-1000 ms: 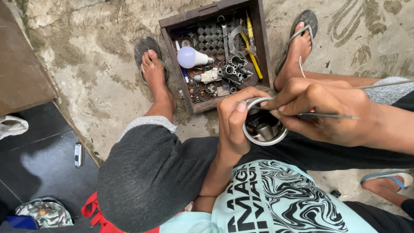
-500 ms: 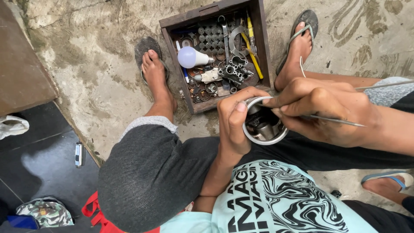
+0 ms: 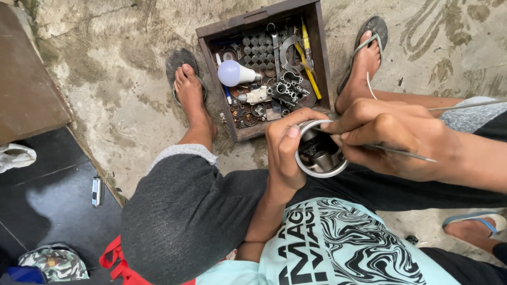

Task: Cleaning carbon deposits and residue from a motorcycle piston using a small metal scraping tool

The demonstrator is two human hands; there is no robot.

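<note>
Right at the centre, a round metal housing (image 3: 319, 153) with a pale rim sits over the person's lap, its open mouth facing up toward the camera. Dark metal parts fill its inside, though what they are is hard to tell. The left hand (image 3: 289, 153) wraps the housing from its left side, thumb along the rim and fingers curled behind, so the grip is clamped on it. The right hand (image 3: 388, 137) comes in from the right, fingers pinched together on a thin metal rod (image 3: 406, 154). The rod's long axis runs nearly level, its free end pointing right and its working end reaching left into the housing's mouth. So the opening lies just left of the right hand's grip, and that hand touches the rim.

Beyond the hands, a wooden box (image 3: 264, 68) rests on the concrete floor (image 3: 121, 79) between the two bare feet on sandals. It holds a white light bulb (image 3: 235, 73), a yellow-handled tool (image 3: 307, 66), a wrench (image 3: 273, 42), sockets and many small metal bits. Further left, a small metal lighter-like object (image 3: 96, 191) lies on a dark tiled floor (image 3: 47, 200).
</note>
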